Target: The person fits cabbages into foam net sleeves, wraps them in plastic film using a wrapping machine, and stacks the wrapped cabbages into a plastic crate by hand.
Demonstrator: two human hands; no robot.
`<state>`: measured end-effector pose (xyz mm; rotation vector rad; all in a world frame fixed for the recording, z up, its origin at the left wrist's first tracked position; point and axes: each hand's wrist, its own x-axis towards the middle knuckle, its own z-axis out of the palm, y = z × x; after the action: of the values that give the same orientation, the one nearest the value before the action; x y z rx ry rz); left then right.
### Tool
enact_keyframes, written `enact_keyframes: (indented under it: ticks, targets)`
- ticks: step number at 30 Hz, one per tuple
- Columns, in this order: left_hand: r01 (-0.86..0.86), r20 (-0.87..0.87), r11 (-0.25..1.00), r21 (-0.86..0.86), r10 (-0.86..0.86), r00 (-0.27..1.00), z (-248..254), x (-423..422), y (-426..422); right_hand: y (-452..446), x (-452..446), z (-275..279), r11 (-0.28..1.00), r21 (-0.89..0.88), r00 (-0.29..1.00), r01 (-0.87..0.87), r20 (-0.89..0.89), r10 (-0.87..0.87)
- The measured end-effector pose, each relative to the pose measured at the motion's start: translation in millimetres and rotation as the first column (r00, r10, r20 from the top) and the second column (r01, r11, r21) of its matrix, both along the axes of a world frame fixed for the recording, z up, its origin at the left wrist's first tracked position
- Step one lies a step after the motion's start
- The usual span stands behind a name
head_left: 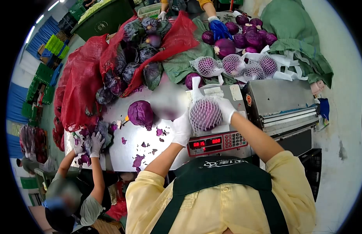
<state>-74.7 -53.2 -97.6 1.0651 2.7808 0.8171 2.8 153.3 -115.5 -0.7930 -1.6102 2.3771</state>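
Observation:
A red cabbage in a white foam net (205,114) is over the digital scale (218,143), the net's gathered end pointing up. My right hand (226,110), in a white glove, grips its right side. My left hand (181,130), gloved too, presses against its left side; a blurred patch covers part of the fingers. The scale's red digits are lit, and the cabbage hides much of its platform. Left of my hands, a bare red cabbage (141,113) rests on the metal table (118,150) among torn purple leaf scraps.
Red mesh sacks (81,84) with leafy cabbages stand at the left back. Several netted cabbages (233,65) and a pile of bare ones (254,38) lie behind the scale. A wrapping machine (284,97) stands right. A co-worker's gloved hands (96,144) handle leaves at left; another's blue-gloved hand (220,29) is at the back.

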Motion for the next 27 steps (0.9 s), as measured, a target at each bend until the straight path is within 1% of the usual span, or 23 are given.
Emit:
enact_keyframes:
  ticks: [1,2,3,4,5,6,8,9,10,11,12,13,14,15,16,17,18,19,20,22,24,26,27]
  targets:
    - [-0.021,0.055,0.996,0.082,0.016,0.998,-14.3,-0.1,-2.4,-13.2,8.0,5.6,0.993,0.061,0.995,0.099,0.003,-0.099]
    - [-0.051,0.288,0.974,0.223,-0.016,0.957,-8.4,2.6,-6.2,-27.0,13.6,21.9,0.973,0.121,0.980,0.196,-0.003,-0.198]
    - [-0.165,0.565,0.859,0.485,-0.163,0.809,-1.5,8.8,-3.4,-33.6,19.5,48.8,0.973,0.122,0.980,0.198,-0.001,-0.199]
    - [-0.358,0.728,0.685,0.635,-0.374,0.575,7.2,18.1,-3.1,-42.9,30.3,82.4,0.972,0.166,0.986,0.168,-0.033,-0.165]
    - [-0.643,0.870,0.649,0.407,-0.489,0.058,29.4,18.9,-4.5,-51.7,42.3,104.9,0.969,0.208,0.990,0.137,-0.055,-0.128]
    - [-0.699,0.813,0.686,0.202,-0.515,-0.271,47.7,25.3,-11.4,-55.9,50.3,112.7,0.970,0.202,0.991,0.133,-0.039,-0.128]
    - [-0.770,0.631,0.586,0.251,-0.703,-0.329,50.0,36.0,-18.9,-56.7,57.4,127.2,0.980,0.200,0.998,0.013,-0.066,0.000]
    - [-0.770,0.591,0.581,0.264,-0.728,-0.347,57.7,41.1,-25.7,-58.7,62.6,140.9,0.997,0.078,0.997,-0.011,-0.073,0.017]
    - [-0.766,0.549,0.580,0.278,-0.750,-0.368,66.5,46.2,-32.5,-57.7,64.5,141.6,0.997,0.077,0.997,-0.001,-0.077,0.007]
    - [-0.740,0.637,0.624,0.254,-0.683,-0.358,71.5,49.8,-37.6,-56.3,67.3,142.1,1.000,-0.028,0.999,-0.011,-0.042,0.009]
    - [-0.749,0.681,0.595,0.291,-0.679,-0.275,80.8,53.6,-33.6,-54.9,71.0,142.3,0.991,-0.132,1.000,-0.013,-0.009,0.012]
    - [-0.740,0.730,0.589,0.325,-0.654,-0.200,82.6,56.3,-34.5,-53.6,71.7,123.2,0.982,-0.188,1.000,-0.003,-0.026,-0.002]
    - [-0.728,0.769,0.582,0.362,-0.628,-0.120,84.2,59.2,-37.2,-52.9,76.5,109.3,0.983,-0.182,0.999,0.017,-0.030,-0.023]
    - [-0.757,0.717,0.555,0.345,-0.676,-0.169,93.6,62.1,-38.6,-54.3,83.3,100.3,0.990,0.038,0.988,-0.136,0.078,0.132]
    - [-0.792,0.724,0.528,0.306,-0.669,-0.167,91.2,60.8,-39.1,-56.1,90.5,92.1,0.923,0.235,0.942,-0.304,0.220,0.254]
    - [-0.797,0.698,0.518,0.309,-0.693,-0.179,92.4,60.4,-39.7,-63.8,101.5,81.2,0.959,0.007,0.942,-0.282,0.193,0.275]
    - [-0.803,0.673,0.508,0.313,-0.715,-0.191,99.4,59.4,-39.1,-69.8,109.9,74.7,0.941,-0.223,0.944,-0.254,0.155,0.291]
    - [-0.828,0.448,0.391,0.402,-0.873,-0.195,91.5,55.0,-39.5,-75.5,109.3,115.7,0.736,-0.655,0.952,-0.171,0.082,0.294]
    - [-0.808,0.469,0.399,0.433,-0.865,-0.176,101.5,53.6,-33.8,-75.1,111.3,139.3,0.636,-0.750,0.956,-0.181,0.016,0.292]
    - [-0.803,0.626,0.399,0.442,-0.778,-0.042,106.9,48.0,-21.0,-75.1,109.1,138.9,0.555,-0.820,0.978,-0.139,-0.027,0.206]
    - [-0.835,0.673,0.317,0.450,-0.735,0.083,118.1,38.6,-4.7,-63.1,103.8,145.3,0.605,-0.789,0.987,-0.105,-0.008,0.160]
    - [-0.680,0.687,0.256,0.687,-0.536,0.491,119.4,42.5,6.7,-46.3,96.6,149.4,0.682,-0.732,1.000,0.003,-0.018,-0.024]
    - [-0.679,0.732,0.309,0.666,-0.444,0.516,121.4,41.7,17.4,-30.7,93.3,165.8,0.710,-0.703,0.998,-0.018,-0.061,-0.035]
